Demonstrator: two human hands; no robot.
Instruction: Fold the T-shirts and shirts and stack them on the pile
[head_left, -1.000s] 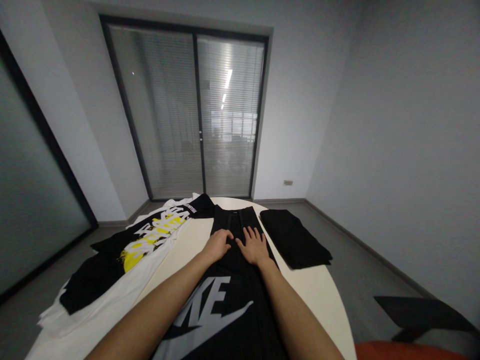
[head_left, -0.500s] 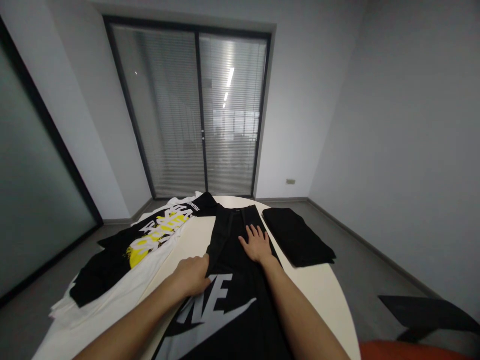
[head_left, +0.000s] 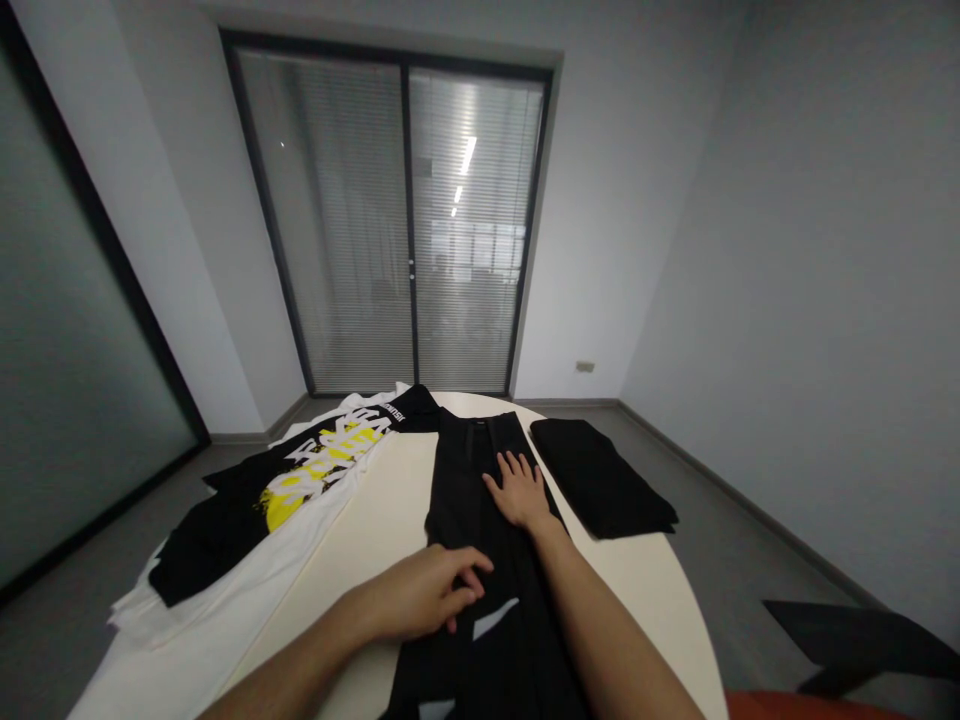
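A black shirt (head_left: 469, 500) lies lengthwise on the table before me, its left side folded inward over most of the large pale print. Only pieces of that print show near the bottom. My left hand (head_left: 442, 590) is over the folded left part, fingers apart and loosely bent, with nothing held. Farther up the shirt, my right hand (head_left: 520, 490) lies flat with fingers spread, pressing on its right side. Just right of it rests a folded black garment (head_left: 596, 475).
On the left of the pale round table (head_left: 667, 600) lie a black T-shirt (head_left: 217, 535) with yellow and white print and white cloth (head_left: 176, 635) beneath it. A chair (head_left: 855, 635) with an orange seat stands at lower right. A glass door (head_left: 405, 230) with blinds is beyond.
The shirt's left side has been folded over to the right, covering most of the print. My left hand has let go and moved right; my right hand stays flat on the shirt.
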